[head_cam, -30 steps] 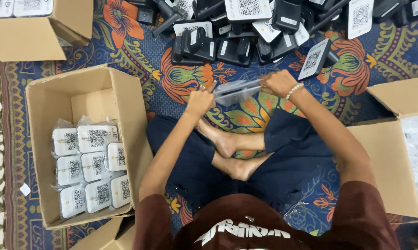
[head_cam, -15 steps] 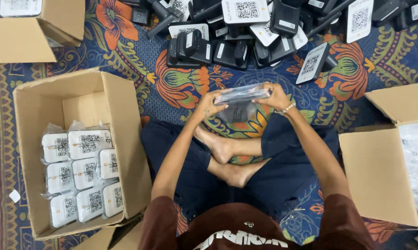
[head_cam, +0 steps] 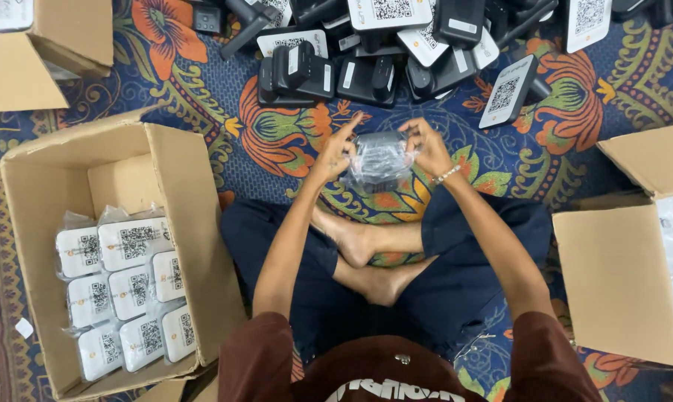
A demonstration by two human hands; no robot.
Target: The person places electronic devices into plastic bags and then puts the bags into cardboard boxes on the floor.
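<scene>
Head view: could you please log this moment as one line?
left hand: holds bagged device | right hand: holds same bag | left: box of bagged devices

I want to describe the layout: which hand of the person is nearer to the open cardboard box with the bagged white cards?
Left. The left hand grips the plastic-wrapped black device on the side facing the box; the right hand holds its far side, farther from the box.

Both hands, left hand [head_cam: 335, 155] and right hand [head_cam: 424, 145], grip a clear-bagged black device [head_cam: 379, 160] (held above the patterned rug [head_cam: 224, 141]).
</scene>
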